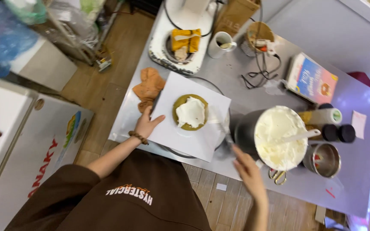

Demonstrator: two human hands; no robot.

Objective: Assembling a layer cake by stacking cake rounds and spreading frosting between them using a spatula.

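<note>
A round brown sponge cake [180,122] topped with a dollop of white cream [190,111] sits on a white square board [172,132], which rests on a round turntable [219,87]. My left hand [145,124] lies flat on the board's left corner, with a bead bracelet at the wrist. My right hand [247,169] is at the table's near edge, beside a large dark bowl of white cream [275,141]. It seems to grip a thin, blurred palette knife [222,130] that points toward the cake. A white spatula [301,136] stands in the cream.
An orange-brown cloth [150,85] lies left of the board. Behind are a white appliance with a yellow cloth [184,39], a white mug [218,44], a tangled cable [260,72] and a colourful box [312,80]. A metal cup [325,159], scissors [278,176] and dark-lidded jars [338,133] stand right.
</note>
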